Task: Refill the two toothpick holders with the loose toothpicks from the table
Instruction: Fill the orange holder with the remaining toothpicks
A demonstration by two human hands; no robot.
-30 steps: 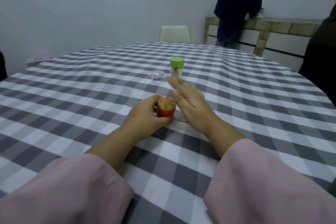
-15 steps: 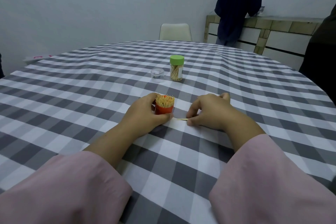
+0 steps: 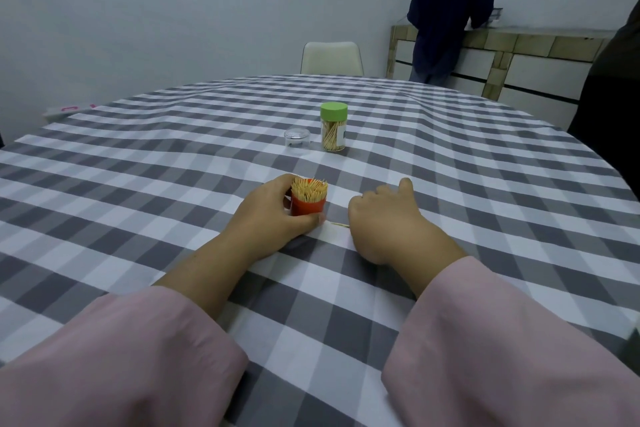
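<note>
An open orange toothpick holder [image 3: 308, 205], packed full of upright toothpicks, stands on the checked tablecloth [image 3: 485, 184]. My left hand [image 3: 277, 218] is wrapped around it from the left. A loose toothpick [image 3: 340, 225] lies flat on the cloth just right of that hand. My right hand [image 3: 388, 222] rests on the cloth with curled fingers, and its thumb side touches the toothpick's right end. Farther back stands a clear holder with a green lid [image 3: 334, 126], partly filled. A small clear cap [image 3: 297, 141] sits to its left.
A white chair [image 3: 331, 57] stands behind the table's far edge. A person in dark clothes [image 3: 450, 10] stands at a tiled counter [image 3: 540, 55] at the back right. Another dark figure [image 3: 613, 87] is at the right edge. A white and pink packet [image 3: 65, 111] lies at far left.
My right hand came down from above the orange holder, where it was held flat, and settled on the cloth with fingers curled at the loose toothpick. The left hand kept its hold.
</note>
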